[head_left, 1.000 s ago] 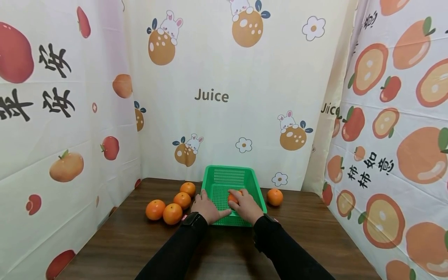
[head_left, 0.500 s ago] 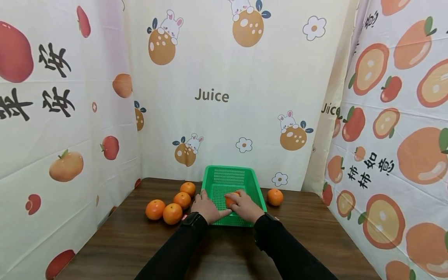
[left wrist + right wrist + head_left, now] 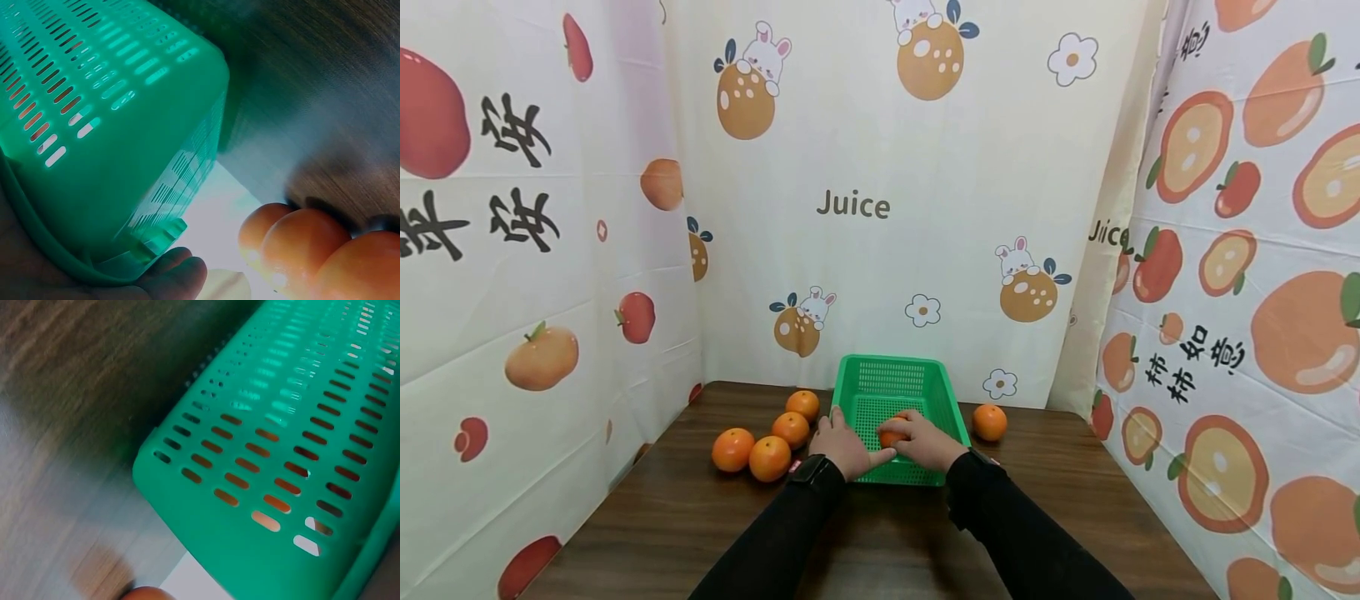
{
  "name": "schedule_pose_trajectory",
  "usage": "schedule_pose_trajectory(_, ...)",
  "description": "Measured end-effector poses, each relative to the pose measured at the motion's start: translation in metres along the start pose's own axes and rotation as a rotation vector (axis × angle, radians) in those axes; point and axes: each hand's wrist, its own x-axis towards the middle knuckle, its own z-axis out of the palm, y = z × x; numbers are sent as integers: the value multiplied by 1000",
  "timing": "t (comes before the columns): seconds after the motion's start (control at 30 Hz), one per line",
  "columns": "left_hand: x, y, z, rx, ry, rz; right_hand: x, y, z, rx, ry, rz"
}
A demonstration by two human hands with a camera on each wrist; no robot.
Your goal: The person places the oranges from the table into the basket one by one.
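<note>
A green plastic basket (image 3: 895, 360) with slotted walls stands on the table. My left hand (image 3: 844, 447) rests on its near left corner, fingers along the left rim and thumb stretched toward the right across the front. In the left wrist view the fingertips (image 3: 178, 275) show just past the rim. Inside the basket my right hand (image 3: 928, 443) grips an orange (image 3: 891, 437), fingers over its top, near the left thumb. Through the slots in the right wrist view, patches of orange colour show behind the basket wall (image 3: 194, 531).
Several oranges (image 3: 771, 458) sit in a group on the table left of the basket. A single orange (image 3: 989, 422) lies just right of it. Fruit-printed cloth (image 3: 880, 275) hangs behind and on both sides of the brown wooden table (image 3: 880, 542).
My right hand has shifted the orange leftward and slightly nearer inside the basket, toward the left thumb. The left hand, basket and other oranges stay where they were.
</note>
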Motion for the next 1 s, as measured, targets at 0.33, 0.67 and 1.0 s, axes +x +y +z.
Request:
schedule_pose_trajectory(0.33,-1,0,3,15,-13,14,3,5,3,17,-45,1)
schedule_pose_trajectory(0.67,7,-3,7,47,-10,5,9,-2,4,-13,-66,-53)
schedule_pose_trajectory(1.0,4,-1,0,59,-20,17,11,-5,3,-37,-107,-55)
